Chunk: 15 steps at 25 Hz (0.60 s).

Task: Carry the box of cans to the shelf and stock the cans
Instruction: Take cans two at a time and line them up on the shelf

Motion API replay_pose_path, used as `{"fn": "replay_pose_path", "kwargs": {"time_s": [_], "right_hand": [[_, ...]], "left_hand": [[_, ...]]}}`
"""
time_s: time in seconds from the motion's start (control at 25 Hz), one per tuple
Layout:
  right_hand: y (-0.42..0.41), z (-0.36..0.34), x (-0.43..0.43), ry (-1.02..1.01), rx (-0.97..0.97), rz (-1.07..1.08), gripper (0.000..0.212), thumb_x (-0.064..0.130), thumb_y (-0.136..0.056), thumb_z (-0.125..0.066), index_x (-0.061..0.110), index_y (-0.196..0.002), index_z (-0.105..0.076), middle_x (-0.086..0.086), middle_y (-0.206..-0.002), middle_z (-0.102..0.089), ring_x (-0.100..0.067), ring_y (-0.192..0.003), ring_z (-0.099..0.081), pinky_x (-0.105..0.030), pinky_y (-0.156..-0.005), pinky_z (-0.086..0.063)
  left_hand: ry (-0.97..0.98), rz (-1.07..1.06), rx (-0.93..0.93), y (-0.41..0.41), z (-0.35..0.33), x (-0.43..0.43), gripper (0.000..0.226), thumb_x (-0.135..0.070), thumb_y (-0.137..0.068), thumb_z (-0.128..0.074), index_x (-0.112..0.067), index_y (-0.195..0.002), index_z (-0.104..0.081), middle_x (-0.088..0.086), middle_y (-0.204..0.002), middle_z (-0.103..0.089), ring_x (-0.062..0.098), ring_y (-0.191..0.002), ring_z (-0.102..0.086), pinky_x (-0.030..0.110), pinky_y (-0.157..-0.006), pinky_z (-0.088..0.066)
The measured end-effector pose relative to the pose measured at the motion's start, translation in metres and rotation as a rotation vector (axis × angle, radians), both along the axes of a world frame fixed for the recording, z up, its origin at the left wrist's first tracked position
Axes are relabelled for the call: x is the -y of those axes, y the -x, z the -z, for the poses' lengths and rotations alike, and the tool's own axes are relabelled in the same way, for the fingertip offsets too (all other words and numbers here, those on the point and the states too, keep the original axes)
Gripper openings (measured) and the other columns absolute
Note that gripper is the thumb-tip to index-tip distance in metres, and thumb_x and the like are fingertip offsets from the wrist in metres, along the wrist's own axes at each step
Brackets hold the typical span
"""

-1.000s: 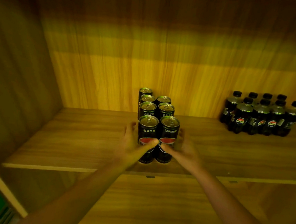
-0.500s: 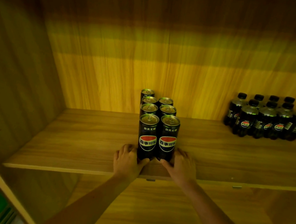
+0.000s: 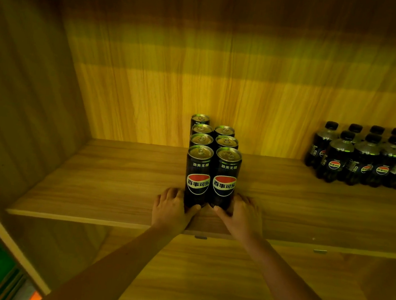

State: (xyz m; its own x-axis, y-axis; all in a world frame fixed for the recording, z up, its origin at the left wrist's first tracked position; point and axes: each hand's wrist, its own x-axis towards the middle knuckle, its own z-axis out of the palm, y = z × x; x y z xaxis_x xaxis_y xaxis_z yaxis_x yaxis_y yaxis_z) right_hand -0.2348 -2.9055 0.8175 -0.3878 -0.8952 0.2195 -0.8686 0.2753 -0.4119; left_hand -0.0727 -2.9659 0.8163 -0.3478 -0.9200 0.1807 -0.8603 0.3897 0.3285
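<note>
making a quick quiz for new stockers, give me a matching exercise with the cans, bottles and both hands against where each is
1 cans
2 bottles
3 left hand
4 right hand

a far right of shelf
b grips cans' base from left
c mid shelf, in two rows
d grips cans' base from right

Pairs: 1-c, 2-a, 3-b, 4-d

One wide-angle head view looks forward and slightly down into the shelf (image 3: 114, 190), facing its back panel (image 3: 199, 76) squarely and close to the front edge; the left wall (image 3: 28, 83) fills the frame's left side.
</note>
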Motion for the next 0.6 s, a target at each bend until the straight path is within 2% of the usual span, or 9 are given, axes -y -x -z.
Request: {"fn": "replay_pose_path", "kwargs": {"time_s": [0.08,0.2,0.28,0.4,0.48,0.6], "right_hand": [[-0.001,-0.007,-0.006,-0.062,-0.022,-0.003,0.069,0.061,-0.077,-0.053,0.012,-0.124,-0.045,-0.009,-0.131,-0.054,-0.026,-0.122,-0.047,-0.038,-0.100,-0.039],[0.002,-0.028,-0.025,-0.103,-0.055,-0.010,0.088,0.065,-0.077,-0.050,0.010,-0.140,-0.022,-0.012,-0.147,-0.035,-0.027,-0.134,-0.034,-0.040,-0.109,-0.031],[0.003,-0.049,-0.043,-0.039,-0.062,0.002,0.090,0.063,-0.079,-0.047,0.012,-0.144,-0.012,-0.011,-0.154,-0.021,-0.027,-0.140,-0.023,-0.040,-0.113,-0.024],[-0.003,-0.081,-0.066,0.124,-0.109,-0.019,0.088,0.061,-0.080,-0.045,0.009,-0.144,-0.014,-0.012,-0.155,-0.018,-0.027,-0.142,-0.018,-0.041,-0.115,-0.020],[-0.019,-0.097,-0.071,0.204,-0.174,-0.072,0.089,0.063,-0.078,-0.040,0.007,-0.143,-0.018,-0.013,-0.154,-0.020,-0.027,-0.142,-0.019,-0.039,-0.115,-0.016],[-0.058,-0.106,-0.067,0.202,-0.197,-0.178,0.088,0.061,-0.079,-0.044,0.010,-0.144,-0.014,-0.010,-0.155,-0.015,-0.024,-0.144,-0.013,-0.036,-0.116,-0.007]], "left_hand": [[0.004,0.029,0.019,-0.004,-0.001,-0.001,0.070,-0.059,-0.084,-0.042,-0.015,-0.138,-0.032,0.008,-0.147,-0.035,0.024,-0.139,-0.026,0.042,-0.113,-0.020],[-0.013,0.067,0.079,-0.018,-0.010,-0.008,0.085,-0.065,-0.083,-0.035,-0.016,-0.147,-0.009,0.010,-0.157,-0.013,0.026,-0.145,-0.009,0.044,-0.117,-0.006],[0.042,0.058,0.119,-0.035,-0.019,-0.014,0.098,-0.079,-0.073,-0.017,-0.018,-0.147,0.000,0.010,-0.158,-0.003,0.026,-0.146,0.000,0.043,-0.117,0.001],[0.110,0.027,0.166,-0.066,-0.033,-0.026,0.122,-0.087,-0.046,0.019,-0.019,-0.146,0.006,0.009,-0.158,0.005,0.025,-0.146,0.006,0.042,-0.116,0.006],[0.128,0.004,0.190,-0.085,-0.041,-0.033,0.124,-0.085,-0.043,0.026,-0.019,-0.146,0.009,0.009,-0.157,0.009,0.025,-0.145,0.009,0.040,-0.114,0.009],[0.136,-0.027,0.200,-0.113,-0.053,-0.044,0.121,-0.086,-0.047,0.023,-0.018,-0.146,0.010,0.008,-0.157,0.010,0.024,-0.145,0.011,0.040,-0.115,0.010]]}}
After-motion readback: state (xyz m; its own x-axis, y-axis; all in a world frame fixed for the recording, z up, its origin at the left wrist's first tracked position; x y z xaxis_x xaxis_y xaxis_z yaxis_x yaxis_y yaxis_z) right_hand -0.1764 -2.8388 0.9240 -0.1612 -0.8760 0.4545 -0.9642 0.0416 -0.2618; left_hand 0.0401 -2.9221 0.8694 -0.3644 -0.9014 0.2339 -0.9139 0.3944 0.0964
